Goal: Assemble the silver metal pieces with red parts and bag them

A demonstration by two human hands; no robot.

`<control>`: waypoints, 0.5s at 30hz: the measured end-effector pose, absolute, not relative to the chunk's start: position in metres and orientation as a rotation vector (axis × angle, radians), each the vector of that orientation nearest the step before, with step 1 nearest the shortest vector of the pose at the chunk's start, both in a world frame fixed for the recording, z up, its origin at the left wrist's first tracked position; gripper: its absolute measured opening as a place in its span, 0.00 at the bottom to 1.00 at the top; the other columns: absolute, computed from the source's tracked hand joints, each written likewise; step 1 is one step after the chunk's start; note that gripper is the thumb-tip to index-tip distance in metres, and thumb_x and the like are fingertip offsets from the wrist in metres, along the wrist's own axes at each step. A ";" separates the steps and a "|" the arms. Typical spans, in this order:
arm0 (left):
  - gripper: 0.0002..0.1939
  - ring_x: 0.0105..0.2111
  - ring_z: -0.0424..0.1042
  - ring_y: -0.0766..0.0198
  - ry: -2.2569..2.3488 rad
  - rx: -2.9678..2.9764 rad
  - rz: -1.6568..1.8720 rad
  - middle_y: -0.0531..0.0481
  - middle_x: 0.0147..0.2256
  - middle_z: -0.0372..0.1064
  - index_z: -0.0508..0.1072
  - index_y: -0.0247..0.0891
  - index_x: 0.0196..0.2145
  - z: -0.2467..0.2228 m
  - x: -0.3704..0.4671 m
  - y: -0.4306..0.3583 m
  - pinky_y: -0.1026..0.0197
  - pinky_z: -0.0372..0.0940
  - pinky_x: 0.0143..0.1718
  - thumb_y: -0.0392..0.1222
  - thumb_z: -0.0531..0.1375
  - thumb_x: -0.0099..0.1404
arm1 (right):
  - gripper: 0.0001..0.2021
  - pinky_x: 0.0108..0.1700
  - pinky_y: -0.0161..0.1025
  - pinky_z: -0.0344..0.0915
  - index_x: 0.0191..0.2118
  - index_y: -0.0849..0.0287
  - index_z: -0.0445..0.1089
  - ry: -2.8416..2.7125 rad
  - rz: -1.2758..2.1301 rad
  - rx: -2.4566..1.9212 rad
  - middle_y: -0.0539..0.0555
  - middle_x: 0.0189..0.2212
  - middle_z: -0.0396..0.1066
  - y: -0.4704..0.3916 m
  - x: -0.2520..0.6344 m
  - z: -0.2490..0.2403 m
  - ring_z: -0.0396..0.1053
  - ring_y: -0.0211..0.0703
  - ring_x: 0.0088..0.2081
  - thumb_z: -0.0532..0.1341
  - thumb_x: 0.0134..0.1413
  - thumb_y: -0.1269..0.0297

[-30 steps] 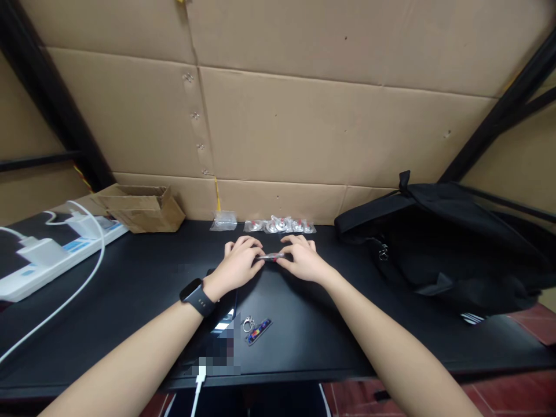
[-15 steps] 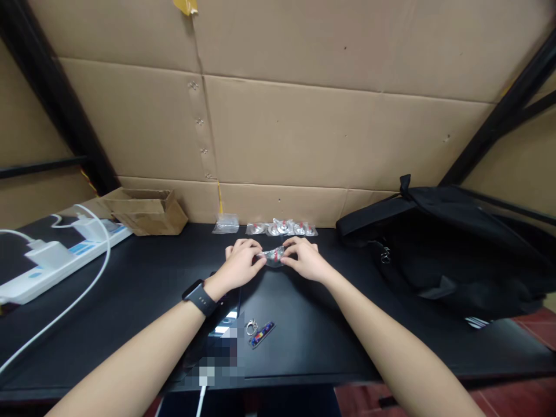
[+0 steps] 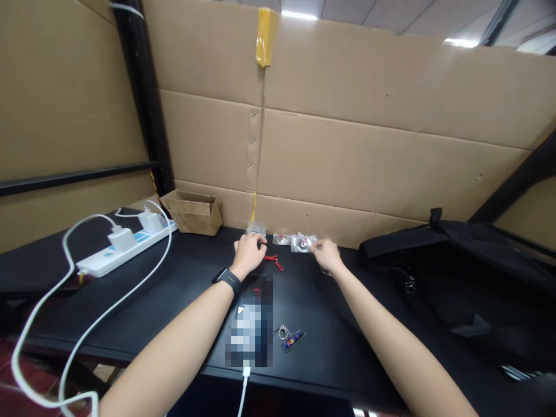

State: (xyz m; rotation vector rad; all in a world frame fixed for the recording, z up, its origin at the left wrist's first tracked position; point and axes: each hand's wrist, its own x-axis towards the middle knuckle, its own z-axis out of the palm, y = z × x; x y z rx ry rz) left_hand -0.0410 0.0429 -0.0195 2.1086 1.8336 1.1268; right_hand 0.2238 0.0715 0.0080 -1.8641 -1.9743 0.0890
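Note:
My left hand (image 3: 249, 255), with a dark watch (image 3: 227, 279) on the wrist, is over the back of the table beside a clear plastic bag (image 3: 256, 229). Its fingers are bent, thumb apart, and nothing shows between them. Just right of it a red cord (image 3: 273, 259) lies loose on the black tabletop. My right hand (image 3: 328, 255) pinches the edge of a clear plastic packet (image 3: 302, 242) with a round silvery item inside. Another such packet (image 3: 282, 238) lies to its left. Under my right palm a bit of clear plastic shows; the hand hides most of it.
Nearer me lie a phone (image 3: 249, 330) on a white cable and a keyring with a colourful tag (image 3: 292, 341). To the left are a white power strip (image 3: 125, 249) and an open cardboard box (image 3: 195, 214). A black bag (image 3: 460, 278) takes up the right side.
My hands have moved apart from the packet they both held: left towards the clear bag, right to the row of packets. A red cord now lies on the table. The view has shifted.

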 end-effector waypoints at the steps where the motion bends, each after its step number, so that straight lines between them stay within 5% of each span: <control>1: 0.09 0.49 0.68 0.50 1.847 2.102 1.121 0.47 0.45 0.75 0.76 0.43 0.39 -0.021 -0.043 0.044 0.47 0.58 0.49 0.36 0.57 0.64 | 0.12 0.46 0.44 0.66 0.38 0.58 0.81 -1.946 0.095 -1.890 0.62 0.42 0.78 0.080 0.218 0.010 0.74 0.55 0.48 0.60 0.62 0.59; 10: 0.09 0.50 0.68 0.51 1.797 2.107 1.171 0.46 0.45 0.73 0.75 0.42 0.39 -0.021 -0.039 0.042 0.47 0.59 0.49 0.35 0.57 0.64 | 0.16 0.54 0.58 0.61 0.47 0.63 0.78 -1.814 -0.050 -2.093 0.73 0.53 0.69 0.116 0.165 0.010 0.64 0.65 0.57 0.61 0.58 0.61; 15: 0.10 0.48 0.70 0.58 1.550 2.277 1.133 0.50 0.44 0.73 0.77 0.43 0.40 -0.015 -0.040 0.039 0.53 0.60 0.53 0.34 0.59 0.63 | 0.18 0.57 0.59 0.56 0.46 0.65 0.77 -1.841 -0.186 -2.048 0.72 0.53 0.66 0.106 0.161 0.002 0.59 0.66 0.59 0.63 0.57 0.56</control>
